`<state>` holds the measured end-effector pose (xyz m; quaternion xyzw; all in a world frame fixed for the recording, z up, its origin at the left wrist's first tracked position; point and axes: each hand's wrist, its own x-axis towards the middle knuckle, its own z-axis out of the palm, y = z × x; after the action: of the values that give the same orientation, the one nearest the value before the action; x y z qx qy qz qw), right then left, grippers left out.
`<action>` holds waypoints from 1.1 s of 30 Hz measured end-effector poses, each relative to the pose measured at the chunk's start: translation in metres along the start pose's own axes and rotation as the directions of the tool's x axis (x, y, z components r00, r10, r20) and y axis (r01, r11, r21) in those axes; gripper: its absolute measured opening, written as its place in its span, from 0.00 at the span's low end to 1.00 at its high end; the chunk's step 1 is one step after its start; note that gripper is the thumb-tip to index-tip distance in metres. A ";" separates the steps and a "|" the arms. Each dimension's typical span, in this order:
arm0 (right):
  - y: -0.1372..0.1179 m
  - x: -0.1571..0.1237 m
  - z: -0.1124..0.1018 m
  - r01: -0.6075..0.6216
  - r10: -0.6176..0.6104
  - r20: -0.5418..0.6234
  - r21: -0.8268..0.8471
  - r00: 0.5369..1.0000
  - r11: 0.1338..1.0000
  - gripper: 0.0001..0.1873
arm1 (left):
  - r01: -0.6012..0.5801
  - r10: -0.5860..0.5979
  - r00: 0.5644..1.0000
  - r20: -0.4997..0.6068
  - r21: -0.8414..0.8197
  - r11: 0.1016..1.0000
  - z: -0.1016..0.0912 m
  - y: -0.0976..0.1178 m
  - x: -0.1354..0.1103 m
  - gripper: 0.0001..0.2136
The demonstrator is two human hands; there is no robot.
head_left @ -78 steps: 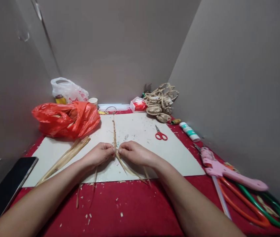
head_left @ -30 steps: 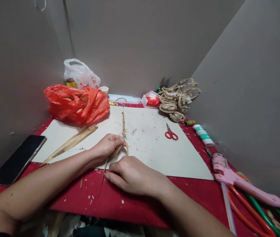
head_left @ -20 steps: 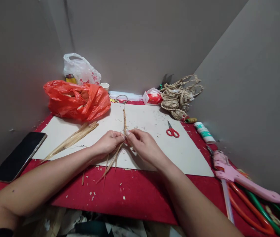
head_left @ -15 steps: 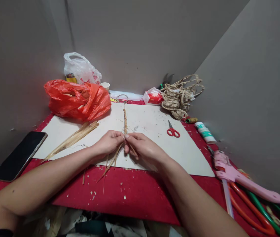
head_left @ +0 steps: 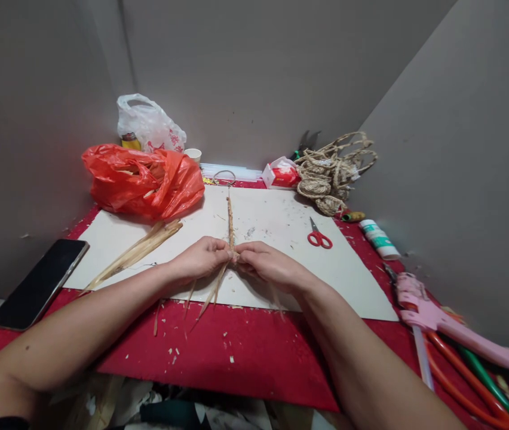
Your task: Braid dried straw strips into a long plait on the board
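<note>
Grey walls [head_left: 245, 77] are enclosing a red-covered table [head_left: 281, 358], where a white board [head_left: 330, 280] is lying flat. At far left, a black smartphone [head_left: 39, 283] is resting beside the board. A dried straw bundle [head_left: 133, 254] is slanting down toward the left forearm. Behind it, a red plastic bag [head_left: 142, 179] is holding dried strips and partly hiding a yellow jar [head_left: 131, 142] and a white plastic bag [head_left: 151, 122], whose contents I cannot tell. A paper cup [head_left: 193, 155] is standing next to them. Near a thin ring [head_left: 224, 178], a braided cord [head_left: 230, 221] is running down mid-board; the left hand [head_left: 207, 260] and right hand [head_left: 266, 263] are meeting, fingertips pinching its near end, while loose strands [head_left: 212, 292] are trailing below. Farther right, coiled ropes [head_left: 326, 179] are crowding the wall, red-handled scissors [head_left: 319, 239] are lying on the board, a white-and-teal bottle [head_left: 380, 240] is lying sideways, and a pink glue gun [head_left: 442, 319] is overlapping orange-handled and green-handled tools.
</note>
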<state>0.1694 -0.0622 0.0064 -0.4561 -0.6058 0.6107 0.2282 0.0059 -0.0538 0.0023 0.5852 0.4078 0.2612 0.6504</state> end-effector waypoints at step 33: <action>0.002 0.007 0.023 -0.039 0.115 -0.165 0.405 0.980 0.914 0.15 | -0.092 0.304 0.950 0.068 0.994 0.066 0.013 -0.004 -0.026 0.16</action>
<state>0.1478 -0.0690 -0.0004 -0.4782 -0.4261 0.6848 0.3476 0.0028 -0.0832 0.0041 0.8953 0.4424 0.0516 0.0125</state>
